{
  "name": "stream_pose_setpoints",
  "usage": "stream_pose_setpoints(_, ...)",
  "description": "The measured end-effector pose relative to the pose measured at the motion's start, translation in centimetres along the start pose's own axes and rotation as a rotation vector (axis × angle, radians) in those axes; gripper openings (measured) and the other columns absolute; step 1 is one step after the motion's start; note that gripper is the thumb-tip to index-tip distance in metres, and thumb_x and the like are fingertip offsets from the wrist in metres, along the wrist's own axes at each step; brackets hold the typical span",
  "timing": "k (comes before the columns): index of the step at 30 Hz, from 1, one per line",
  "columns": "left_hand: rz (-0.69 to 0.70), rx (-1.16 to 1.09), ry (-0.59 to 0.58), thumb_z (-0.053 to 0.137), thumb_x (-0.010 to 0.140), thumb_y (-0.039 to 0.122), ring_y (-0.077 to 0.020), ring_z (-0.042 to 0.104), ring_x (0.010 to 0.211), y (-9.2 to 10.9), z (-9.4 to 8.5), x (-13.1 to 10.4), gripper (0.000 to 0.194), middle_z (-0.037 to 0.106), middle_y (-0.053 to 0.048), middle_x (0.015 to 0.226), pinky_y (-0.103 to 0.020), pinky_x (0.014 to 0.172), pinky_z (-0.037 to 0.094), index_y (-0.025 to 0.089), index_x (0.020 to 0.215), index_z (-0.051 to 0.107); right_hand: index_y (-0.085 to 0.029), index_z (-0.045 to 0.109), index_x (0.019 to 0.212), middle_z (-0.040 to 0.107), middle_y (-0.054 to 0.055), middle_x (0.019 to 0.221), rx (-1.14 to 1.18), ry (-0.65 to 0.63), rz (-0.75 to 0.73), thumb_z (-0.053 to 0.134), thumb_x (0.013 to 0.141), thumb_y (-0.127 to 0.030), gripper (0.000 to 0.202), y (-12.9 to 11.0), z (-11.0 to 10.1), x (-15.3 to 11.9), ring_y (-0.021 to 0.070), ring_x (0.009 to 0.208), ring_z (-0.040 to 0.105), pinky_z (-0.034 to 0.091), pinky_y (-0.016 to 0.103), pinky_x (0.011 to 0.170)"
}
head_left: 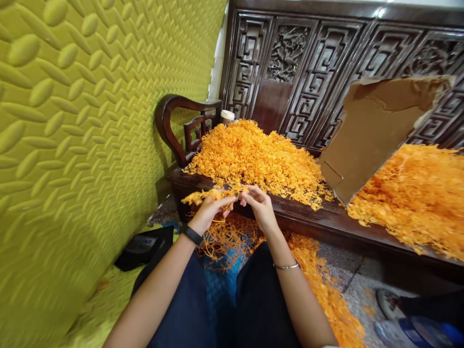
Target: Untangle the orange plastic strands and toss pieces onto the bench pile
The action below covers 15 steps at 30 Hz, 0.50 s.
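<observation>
Both hands are pinching one orange strand cluster [213, 194] crosswise, the left hand [210, 209] gripping its left end, the right hand [259, 205] its right, just before the bench [326, 222] pile [253, 159].

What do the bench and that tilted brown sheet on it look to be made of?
Bench: dark wood, glossy varnish, judging by the carved fretwork back and the shine. Brown sheet: likely cardboard, matte, with a torn, ragged edge.

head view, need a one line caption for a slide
Both hands, left hand and right hand, pinch orange strands before a heaped pile on a carved wooden bench.
</observation>
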<state>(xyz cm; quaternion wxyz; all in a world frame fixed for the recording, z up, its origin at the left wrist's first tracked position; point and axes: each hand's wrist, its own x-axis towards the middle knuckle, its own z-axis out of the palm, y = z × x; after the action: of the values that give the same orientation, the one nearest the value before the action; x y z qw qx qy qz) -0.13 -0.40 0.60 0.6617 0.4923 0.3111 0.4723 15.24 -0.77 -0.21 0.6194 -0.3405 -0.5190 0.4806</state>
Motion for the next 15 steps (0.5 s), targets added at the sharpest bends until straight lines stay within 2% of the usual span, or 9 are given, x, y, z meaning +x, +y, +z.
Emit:
stream_pose_setpoints(4,-0.027,0.02,-0.019,0.07,0.07,0.035,-0.0043,0.035,0.038,-0.6,0.5,0.2,0.022,0.05,0.004,0.048,-0.02,0.038,0.02,0.014,0.072,0.064,-0.02,0.058,0.077,0.06,-0.002,0.069,0.075,0.107,0.004,0.071,0.065,-0.026,0.019,-0.2,-0.5,0.2,0.0111,0.062,0.054,0.043,0.026,0.063)
stream_pose_setpoints(10,-0.041,0.037,0.074,0.074,0.064,0.04,-0.0024,0.027,0.034,-1.2,1.2,0.5,0.03,0.045,0.007,0.043,-0.021,0.037,0.013,0.015,0.066,0.059,-0.019,0.058,0.076,0.054,-0.003,0.061,-0.046,0.073,0.028,0.071,0.067,-0.033,0.021,0.0,-1.0,0.3,0.0095,0.054,0.047,0.039,0.025,0.056)
stream_pose_setpoints(15,-0.037,0.023,0.131,0.079,0.058,0.037,-0.0032,0.03,0.037,-1.9,1.3,0.7,0.03,0.046,0.008,0.044,-0.02,0.038,0.015,0.016,0.067,0.06,-0.017,0.061,0.078,0.055,-0.003,0.056,-0.118,0.061,0.03,0.069,0.071,-0.037,0.023,0.3,-1.2,0.4,0.009,0.051,0.046,0.035,0.024,0.053)
